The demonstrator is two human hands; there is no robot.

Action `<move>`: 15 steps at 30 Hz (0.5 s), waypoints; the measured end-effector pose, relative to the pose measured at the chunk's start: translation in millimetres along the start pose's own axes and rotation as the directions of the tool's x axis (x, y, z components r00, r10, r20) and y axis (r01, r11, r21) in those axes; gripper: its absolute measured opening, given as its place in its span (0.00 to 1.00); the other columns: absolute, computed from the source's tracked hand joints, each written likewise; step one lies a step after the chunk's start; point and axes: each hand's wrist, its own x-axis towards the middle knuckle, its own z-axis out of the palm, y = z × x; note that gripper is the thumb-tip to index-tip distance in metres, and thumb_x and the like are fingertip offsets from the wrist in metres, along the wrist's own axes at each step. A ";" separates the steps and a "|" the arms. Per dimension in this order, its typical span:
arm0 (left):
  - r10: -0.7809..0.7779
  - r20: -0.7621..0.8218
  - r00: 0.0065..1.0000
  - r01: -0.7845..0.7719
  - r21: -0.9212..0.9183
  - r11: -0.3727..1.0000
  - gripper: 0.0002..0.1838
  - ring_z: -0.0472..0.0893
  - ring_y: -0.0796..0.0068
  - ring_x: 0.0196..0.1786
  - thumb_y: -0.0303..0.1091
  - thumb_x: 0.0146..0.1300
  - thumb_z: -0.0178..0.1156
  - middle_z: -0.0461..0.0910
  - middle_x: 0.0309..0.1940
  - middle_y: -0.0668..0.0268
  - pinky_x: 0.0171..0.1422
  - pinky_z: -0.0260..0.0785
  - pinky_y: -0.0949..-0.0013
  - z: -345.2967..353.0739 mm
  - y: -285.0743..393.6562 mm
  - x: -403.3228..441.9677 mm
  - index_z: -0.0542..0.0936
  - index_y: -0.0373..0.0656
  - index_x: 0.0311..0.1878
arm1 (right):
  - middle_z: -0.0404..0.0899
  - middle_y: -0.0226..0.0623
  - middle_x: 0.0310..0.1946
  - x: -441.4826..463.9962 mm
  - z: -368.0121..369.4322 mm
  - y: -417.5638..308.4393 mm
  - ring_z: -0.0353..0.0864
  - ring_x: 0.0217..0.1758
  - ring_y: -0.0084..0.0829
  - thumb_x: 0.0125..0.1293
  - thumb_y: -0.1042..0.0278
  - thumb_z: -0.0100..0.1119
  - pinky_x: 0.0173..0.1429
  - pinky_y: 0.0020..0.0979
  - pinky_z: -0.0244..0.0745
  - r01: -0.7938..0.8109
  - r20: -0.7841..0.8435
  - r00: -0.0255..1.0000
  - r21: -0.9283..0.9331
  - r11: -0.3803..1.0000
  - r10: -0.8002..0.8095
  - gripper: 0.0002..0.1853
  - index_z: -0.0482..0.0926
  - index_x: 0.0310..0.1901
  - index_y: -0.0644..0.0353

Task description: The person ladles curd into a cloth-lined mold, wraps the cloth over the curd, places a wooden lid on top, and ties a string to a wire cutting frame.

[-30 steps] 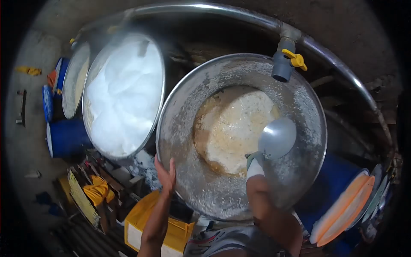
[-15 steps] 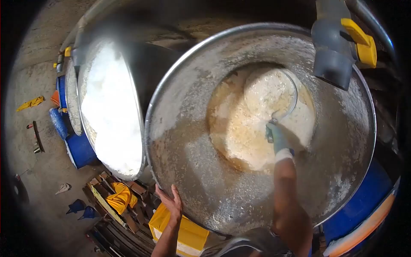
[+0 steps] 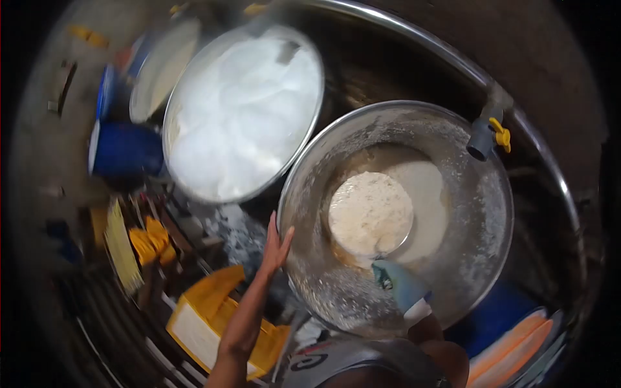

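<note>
My right hand (image 3: 400, 284), in a teal glove with a white cuff, is closed around the handle of a round metal scoop (image 3: 371, 213). The scoop is heaped with a pale, lumpy, wet mass and sits inside a deep metal vat (image 3: 482, 258). Beneath it, cream-coloured liquid (image 3: 430, 200) covers the vat's bottom. My bare left hand (image 3: 277, 249) rests against the vat's left rim, thumb and fingers spread.
Left of the vat stands another round vessel (image 3: 246, 116) full of white foamy stuff. A grey pipe outlet with a yellow valve (image 3: 500, 134) overhangs the right rim. Blue barrels (image 3: 126, 149), a yellow container (image 3: 210, 317) and yellow cloth (image 3: 152, 240) lie around.
The view has turned and drawn back. The scoop now shows a full heap and appears higher above the liquid, with my right hand nearer my body. My left hand stays at the rim.
</note>
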 end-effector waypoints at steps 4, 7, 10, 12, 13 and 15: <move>-0.041 -0.047 0.998 0.037 -0.080 0.996 0.39 0.70 0.44 0.76 0.51 0.79 0.57 0.68 0.73 0.42 0.79 0.62 0.56 -26.5 -10.8 -69.4 0.58 0.37 0.82 | 0.78 0.27 0.24 -71.5 22.3 53.3 0.74 0.19 0.23 0.74 0.58 0.63 0.24 0.28 0.68 0.082 0.112 0.992 -0.213 0.974 -0.059 0.12 0.84 0.40 0.58; -0.218 -0.003 0.976 0.213 -0.205 0.955 0.32 0.75 0.47 0.72 0.51 0.78 0.59 0.74 0.69 0.45 0.76 0.66 0.57 -43.1 -53.8 -157.5 0.72 0.37 0.74 | 0.78 0.25 0.21 -69.1 18.2 92.0 0.73 0.17 0.21 0.74 0.58 0.63 0.21 0.25 0.68 -0.274 -0.049 0.962 -0.226 0.935 0.270 0.11 0.81 0.34 0.52; -0.391 0.059 0.919 0.395 -0.136 0.908 0.32 0.80 0.48 0.67 0.55 0.77 0.57 0.78 0.67 0.47 0.73 0.70 0.56 -23.2 -147.3 -275.7 0.78 0.36 0.69 | 0.79 0.26 0.23 -119.3 55.4 97.9 0.74 0.18 0.20 0.74 0.59 0.63 0.23 0.24 0.69 -0.317 -0.177 0.946 -0.332 0.888 0.272 0.09 0.84 0.36 0.53; -0.538 0.120 0.835 0.551 -0.173 0.817 0.35 0.81 0.47 0.65 0.59 0.76 0.56 0.77 0.69 0.47 0.72 0.71 0.54 -8.6 -197.8 -358.2 0.77 0.37 0.71 | 0.76 0.27 0.23 -129.7 69.2 107.3 0.73 0.20 0.23 0.75 0.63 0.62 0.24 0.27 0.71 -0.330 -0.157 0.944 -0.400 0.855 0.291 0.08 0.80 0.42 0.58; -0.586 0.150 0.797 0.600 -0.079 0.796 0.34 0.82 0.46 0.64 0.60 0.76 0.56 0.79 0.67 0.47 0.71 0.72 0.53 9.5 -230.2 -401.5 0.78 0.38 0.69 | 0.75 0.27 0.23 -136.3 78.9 112.6 0.73 0.21 0.24 0.75 0.65 0.61 0.25 0.27 0.72 -0.319 -0.150 0.948 -0.455 0.832 0.281 0.08 0.79 0.46 0.61; -0.605 0.178 0.776 0.617 -0.014 0.787 0.33 0.83 0.45 0.63 0.60 0.76 0.55 0.82 0.62 0.46 0.70 0.73 0.50 21.8 -257.3 -484.9 0.82 0.38 0.63 | 0.75 0.27 0.24 -132.4 83.0 123.7 0.73 0.21 0.24 0.76 0.65 0.61 0.25 0.27 0.71 -0.343 -0.172 0.939 -0.508 0.790 0.297 0.08 0.79 0.47 0.61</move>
